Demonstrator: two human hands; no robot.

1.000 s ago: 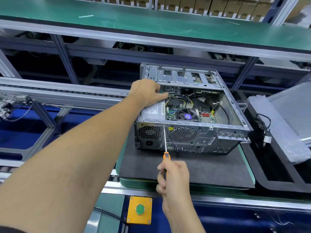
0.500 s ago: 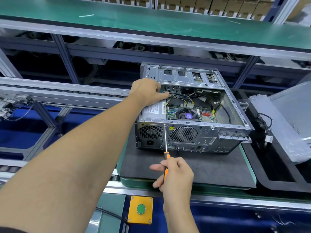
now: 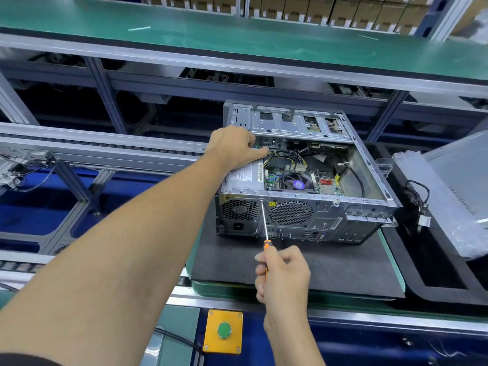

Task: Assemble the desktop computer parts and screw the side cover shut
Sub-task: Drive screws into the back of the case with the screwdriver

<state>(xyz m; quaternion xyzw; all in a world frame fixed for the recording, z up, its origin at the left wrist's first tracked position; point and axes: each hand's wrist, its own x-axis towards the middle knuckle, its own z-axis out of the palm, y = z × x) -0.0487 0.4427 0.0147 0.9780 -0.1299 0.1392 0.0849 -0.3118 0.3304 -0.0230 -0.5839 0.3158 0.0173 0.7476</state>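
At the far left, a roller conveyor (image 3: 100,151) runs along the line toward the case, with dark blue gaps in the frame below it. The left hand (image 3: 233,149) reaches over the conveyor's near rail and rests on the top left edge of the open case (image 3: 303,196), fingers curled over the power supply (image 3: 244,178) corner with the thumb pointing toward the cable bundle inside. The case lies on its side on a black mat (image 3: 330,268), open face up, its rear panel turned to the person; the mat's left edge sits just beside the case's left wall, while a broad strip of bare mat lies in front of it. The right hand (image 3: 284,276) is wrapped around the orange handle of a screwdriver (image 3: 265,228), whose shaft slants up and left to a screw on the rear panel's upper rim, between the two fan grilles. Below the mat's front edge, a yellow button box (image 3: 224,331) sits on the blue frame. Right of the case, beyond the mat's green border, a black tray (image 3: 433,276) holds a black cable (image 3: 420,204) and a grey side cover (image 3: 459,196) in plastic wrap, tilted, well apart from the case.
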